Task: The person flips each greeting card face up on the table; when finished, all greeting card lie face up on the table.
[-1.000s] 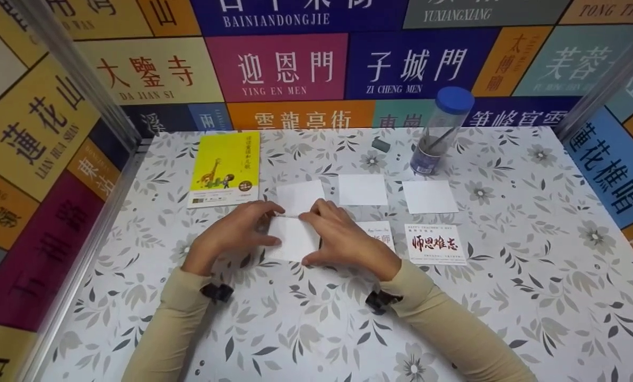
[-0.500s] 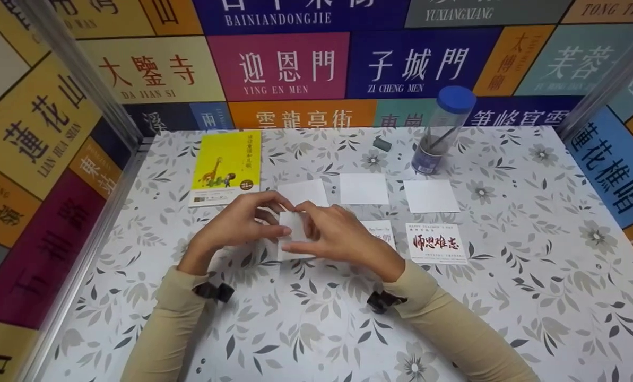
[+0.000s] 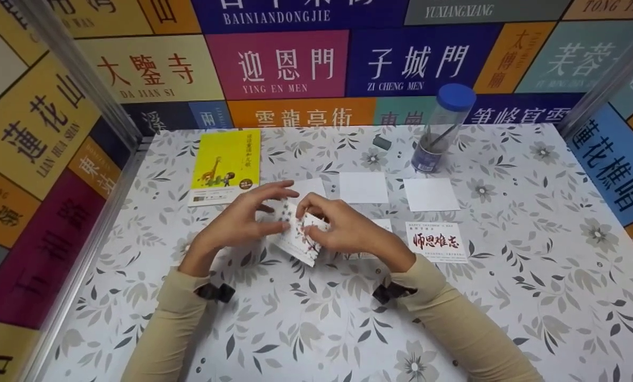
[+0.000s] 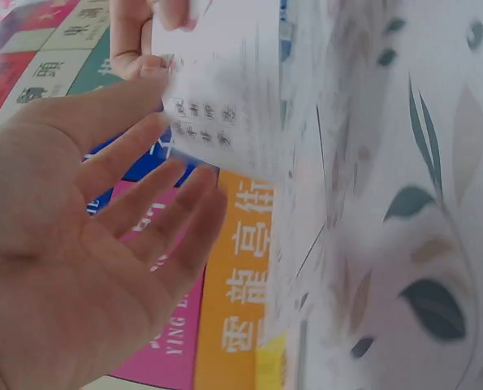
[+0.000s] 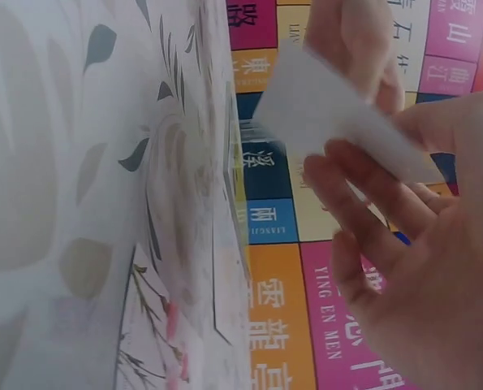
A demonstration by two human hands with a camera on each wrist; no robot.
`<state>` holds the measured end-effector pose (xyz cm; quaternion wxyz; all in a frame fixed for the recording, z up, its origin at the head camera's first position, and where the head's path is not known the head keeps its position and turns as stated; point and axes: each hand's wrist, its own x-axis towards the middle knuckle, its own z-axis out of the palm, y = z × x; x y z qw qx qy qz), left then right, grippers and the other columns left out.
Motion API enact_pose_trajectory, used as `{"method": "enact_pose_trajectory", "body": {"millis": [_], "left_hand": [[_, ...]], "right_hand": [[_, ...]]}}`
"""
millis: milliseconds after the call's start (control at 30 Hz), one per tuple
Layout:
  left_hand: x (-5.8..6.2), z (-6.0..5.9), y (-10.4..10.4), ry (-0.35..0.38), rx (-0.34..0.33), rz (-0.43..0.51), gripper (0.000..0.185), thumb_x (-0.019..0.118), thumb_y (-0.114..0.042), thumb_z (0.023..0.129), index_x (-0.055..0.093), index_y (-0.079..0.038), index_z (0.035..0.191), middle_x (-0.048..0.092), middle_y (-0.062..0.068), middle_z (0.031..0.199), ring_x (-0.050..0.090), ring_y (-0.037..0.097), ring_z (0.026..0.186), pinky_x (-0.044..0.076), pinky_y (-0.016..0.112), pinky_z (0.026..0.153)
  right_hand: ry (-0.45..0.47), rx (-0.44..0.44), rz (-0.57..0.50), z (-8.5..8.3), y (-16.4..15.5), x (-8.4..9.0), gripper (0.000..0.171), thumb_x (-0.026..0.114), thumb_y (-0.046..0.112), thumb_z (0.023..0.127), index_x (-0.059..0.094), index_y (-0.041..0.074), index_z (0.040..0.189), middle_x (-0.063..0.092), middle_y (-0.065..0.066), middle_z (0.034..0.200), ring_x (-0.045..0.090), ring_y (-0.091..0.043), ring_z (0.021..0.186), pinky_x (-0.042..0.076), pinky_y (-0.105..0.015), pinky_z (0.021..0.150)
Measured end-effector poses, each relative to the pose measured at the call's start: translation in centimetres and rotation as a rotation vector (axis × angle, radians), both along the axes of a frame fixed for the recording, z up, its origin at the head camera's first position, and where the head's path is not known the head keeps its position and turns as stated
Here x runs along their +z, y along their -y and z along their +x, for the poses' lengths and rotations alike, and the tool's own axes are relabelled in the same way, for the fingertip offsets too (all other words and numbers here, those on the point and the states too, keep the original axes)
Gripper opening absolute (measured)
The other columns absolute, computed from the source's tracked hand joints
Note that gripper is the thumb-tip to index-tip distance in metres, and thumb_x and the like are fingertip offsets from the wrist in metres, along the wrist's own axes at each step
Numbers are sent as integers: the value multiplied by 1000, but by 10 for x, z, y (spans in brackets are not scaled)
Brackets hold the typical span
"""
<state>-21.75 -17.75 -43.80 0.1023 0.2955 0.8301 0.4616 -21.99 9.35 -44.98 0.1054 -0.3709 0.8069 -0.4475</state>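
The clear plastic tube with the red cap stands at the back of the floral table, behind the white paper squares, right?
Not quite. The head view shows the clear plastic tube has a blue cap, not red. It does stand at the back of the floral table, behind the white paper squares.

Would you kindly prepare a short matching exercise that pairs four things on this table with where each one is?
Things:
1. yellow book
2. blue-capped tube
3. floral card
4. red-lettered card

Places:
A. flat on the table, to the right of the right hand
B. held between both hands, the left hand on its other side
C. far left of the table, near the back wall
D. standing near the back wall, toward the right

Pairs: 1-C, 2-D, 3-B, 4-A
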Motion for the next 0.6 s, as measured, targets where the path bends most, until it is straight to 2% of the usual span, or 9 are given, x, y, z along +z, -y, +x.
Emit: {"method": "enact_pose_trajectory", "body": {"millis": [67,100,233,267,333,433,500,600], "left_hand": [[1,2,-1,-55,2,-69,63,87,-18,93,62,-24,152,53,-6,165,53,25,150,52,54,117],[1,3,-2,-68,3,-103,65,88,-18,92,62,-25,152,56,-6,163,54,24,148,52,53,118],[-2,2,-4,-79,43,-211,57,87,-16,93,67,-19,145,69,2,143,66,24,121,58,48,107],[-5,1,-3,-73,61,-235,54,86,-16,94,68,-18,144,70,3,140,67,24,115,61,46,102],[-11,-2,-1,-35,94,-266,50,86,-17,95,69,-17,142,70,3,137,68,23,108,62,44,97],[-19,-6,5,36,127,-288,49,87,-19,93,70,-19,140,72,0,137,71,21,104,61,41,96],[-21,-7,8,72,133,-291,49,89,-19,92,71,-21,138,73,-2,134,71,21,103,60,41,96],[-21,-9,9,75,122,-292,48,92,-17,88,74,-18,133,73,0,126,68,24,104,58,43,95]], "right_hand": [[16,32,5,-1,0,-2,27,65,12,102,61,19,127,73,5,119,66,-9,104,55,-37,96],[14,39,12,-2,1,-4,30,65,11,102,62,20,131,72,4,124,66,-10,106,55,-36,97],[-69,25,70,-5,1,-9,48,66,11,104,59,23,149,69,-1,142,67,-18,110,58,-42,93],[-84,20,90,-5,0,-9,53,67,12,104,55,22,154,68,-4,144,67,-21,109,58,-45,91],[-109,3,151,-4,0,-11,62,71,17,103,49,20,161,62,-6,155,66,-23,127,57,-47,104],[-150,-14,279,-1,-1,-11,74,79,29,99,45,18,163,59,-7,157,60,-24,138,50,-50,117],[-180,-11,358,2,-1,-11,79,85,33,93,48,17,161,59,-6,154,58,-27,139,47,-53,118],[-227,2,434,5,-1,-14,80,90,33,87,54,16,156,61,-7,152,57,-31,139,46,-56,117]]}}
